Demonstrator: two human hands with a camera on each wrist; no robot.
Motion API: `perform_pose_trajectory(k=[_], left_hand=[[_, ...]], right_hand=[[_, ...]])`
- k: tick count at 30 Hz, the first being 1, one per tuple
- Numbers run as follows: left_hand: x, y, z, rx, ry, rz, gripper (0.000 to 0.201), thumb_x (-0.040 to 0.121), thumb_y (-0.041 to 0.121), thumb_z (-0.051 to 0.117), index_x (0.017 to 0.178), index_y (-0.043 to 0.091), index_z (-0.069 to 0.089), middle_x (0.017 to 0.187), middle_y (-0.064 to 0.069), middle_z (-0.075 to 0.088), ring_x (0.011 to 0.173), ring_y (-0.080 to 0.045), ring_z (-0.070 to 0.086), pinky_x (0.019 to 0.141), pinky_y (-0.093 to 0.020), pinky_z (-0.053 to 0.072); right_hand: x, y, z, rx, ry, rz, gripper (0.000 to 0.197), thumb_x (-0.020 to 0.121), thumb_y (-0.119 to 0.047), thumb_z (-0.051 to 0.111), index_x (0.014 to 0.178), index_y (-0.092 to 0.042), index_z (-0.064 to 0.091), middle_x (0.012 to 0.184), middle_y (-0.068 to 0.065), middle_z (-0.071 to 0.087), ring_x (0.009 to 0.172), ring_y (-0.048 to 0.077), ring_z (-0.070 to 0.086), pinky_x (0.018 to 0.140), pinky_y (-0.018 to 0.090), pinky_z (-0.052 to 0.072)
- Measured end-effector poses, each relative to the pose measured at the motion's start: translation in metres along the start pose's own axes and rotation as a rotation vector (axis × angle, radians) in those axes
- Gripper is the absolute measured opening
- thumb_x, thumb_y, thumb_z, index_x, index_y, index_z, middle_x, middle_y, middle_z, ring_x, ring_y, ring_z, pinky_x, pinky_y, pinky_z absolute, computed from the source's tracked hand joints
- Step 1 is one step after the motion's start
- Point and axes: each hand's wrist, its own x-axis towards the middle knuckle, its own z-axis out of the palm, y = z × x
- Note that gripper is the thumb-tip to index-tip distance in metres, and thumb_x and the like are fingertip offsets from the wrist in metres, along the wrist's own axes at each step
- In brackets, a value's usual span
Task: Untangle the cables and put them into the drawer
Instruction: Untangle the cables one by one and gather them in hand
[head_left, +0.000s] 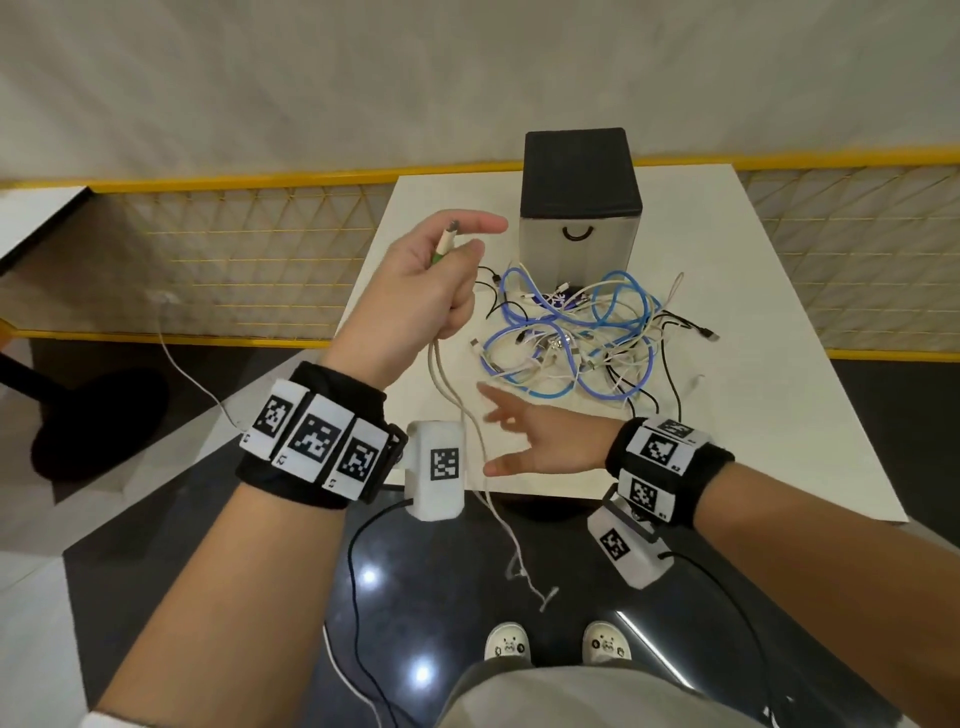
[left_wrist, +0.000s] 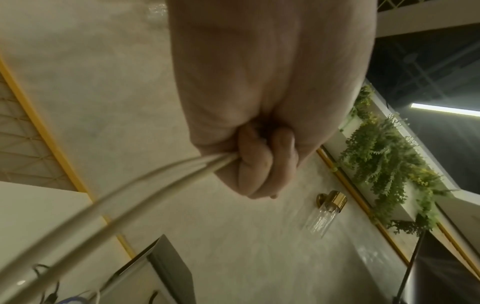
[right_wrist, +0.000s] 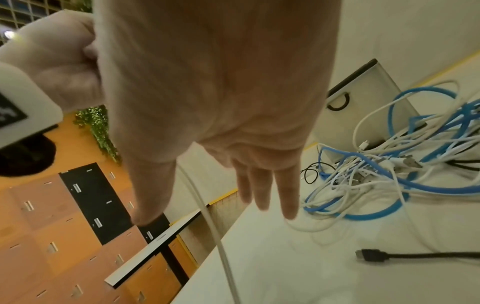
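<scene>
At nine o'clock my left hand (head_left: 426, 283) curls its fingers (left_wrist: 255, 158) round a beige cable (head_left: 445, 374), lifted up. My right hand (head_left: 540, 441) is spread, holding nothing. At one o'clock, tangled cables (head_left: 582, 332) touch the closed drawer (head_left: 579, 239) on the tabletop (head_left: 753, 364).

Yellow mesh fence (head_left: 249, 244), wall lamp (left_wrist: 327, 211), hanging plants (left_wrist: 384, 160), orange lockers (right_wrist: 52, 236).

The tangle (head_left: 582, 332) lies right against the drawer box (head_left: 578, 208), crowding its front and handle (head_left: 579, 234). Bare surface (head_left: 779, 364) lies right of the pile and along the near edge. A beige cable (head_left: 457, 395) hangs across the near-left approach.
</scene>
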Motion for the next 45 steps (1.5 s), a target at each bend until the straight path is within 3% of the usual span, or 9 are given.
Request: perform_pose_trajectory(k=[3,9,12,16,23,28,32,40,45], left_hand=[[-0.004,-0.011,0.006,0.023,-0.053,-0.044,0.024,0.105,0.009,0.039,0.118,0.013,0.060,0.050,0.011,0.028,0.042,-0.009,0.023,0.042,-0.020,0.024],[-0.004,-0.021,0.020,-0.071,0.010,0.014,0.023,0.108,0.016,0.035,0.112,0.011,0.057,0.048,0.014,0.026,0.042,-0.006,0.019,0.042,-0.019,0.021],[0.002,-0.017,0.008,-0.124,0.118,0.102,0.023,0.109,0.019,0.033,0.111,0.017,0.055,0.050,0.015,0.025,0.042,-0.005,0.017,0.041,-0.019,0.021],[0.005,-0.017,-0.008,-0.039,0.193,0.111,0.022,0.107,0.032,0.035,0.117,0.025,0.053,0.052,0.013,0.027,0.042,-0.007,0.023,0.042,-0.019,0.024],[0.016,-0.050,0.004,0.043,0.155,-0.085,0.030,0.108,0.029,0.030,0.090,0.024,0.054,0.055,0.012,0.028,0.047,-0.008,0.022,0.043,-0.022,0.017],[0.020,-0.069,0.018,0.018,0.190,-0.177,0.018,0.107,0.030,0.037,0.116,0.027,0.051,0.065,0.008,0.037,0.047,-0.005,0.029,0.044,-0.015,0.027],[0.026,-0.072,0.021,-0.110,0.171,-0.215,0.019,0.106,0.021,0.040,0.098,0.018,0.056,0.066,0.007,0.042,0.051,-0.007,0.029,0.053,-0.020,0.025],[0.032,-0.081,0.023,-0.384,0.176,-0.236,0.021,0.107,0.009,0.034,0.093,0.024,0.038,0.069,0.001,0.035,0.051,-0.010,0.027,0.055,-0.021,0.032],[0.046,-0.085,0.046,-0.196,0.257,-0.248,0.009,0.098,0.015,0.059,0.103,0.019,0.053,0.064,0.003,0.038,0.052,-0.009,0.033,0.055,-0.022,0.030]], right_hand=[[-0.004,-0.016,-0.006,0.150,0.139,-0.157,0.095,0.082,-0.036,0.071,0.151,-0.030,0.006,0.148,0.000,0.037,0.137,0.012,0.036,0.109,0.025,0.032],[0.004,-0.042,0.002,0.174,0.200,-0.395,0.022,0.103,-0.015,0.036,0.102,-0.003,0.055,0.091,0.001,0.064,0.086,0.007,0.058,0.084,0.010,0.042],[0.011,-0.005,0.020,-0.127,0.054,-0.213,0.026,0.104,-0.017,0.032,0.108,-0.005,0.054,0.089,-0.007,0.057,0.085,0.013,0.051,0.078,0.009,0.038],[0.014,0.057,0.026,-0.399,-0.142,0.103,0.049,0.099,-0.008,0.039,0.147,-0.015,0.030,0.150,0.006,0.037,0.135,0.022,0.039,0.112,0.028,0.028],[0.027,0.098,-0.007,-0.396,0.287,0.244,0.027,0.093,-0.008,0.043,0.114,-0.017,0.058,0.120,0.007,0.057,0.106,0.021,0.056,0.090,0.029,0.045],[0.043,0.112,-0.006,-0.433,0.262,0.312,0.023,0.094,-0.013,0.048,0.116,-0.012,0.053,0.120,0.011,0.050,0.104,0.027,0.056,0.090,0.033,0.045],[0.050,0.119,0.000,-0.485,0.265,0.350,0.017,0.094,-0.010,0.049,0.111,-0.011,0.052,0.117,0.012,0.048,0.099,0.028,0.056,0.090,0.038,0.048],[0.035,0.084,-0.035,0.067,0.653,0.090,0.017,0.100,-0.015,0.041,0.112,-0.015,0.054,0.083,0.009,0.061,0.060,0.018,0.057,0.056,0.021,0.050],[0.017,0.045,-0.069,0.388,0.770,-0.101,0.018,0.097,-0.014,0.051,0.084,-0.017,0.063,0.070,0.002,0.062,0.055,0.015,0.062,0.059,0.030,0.053]])
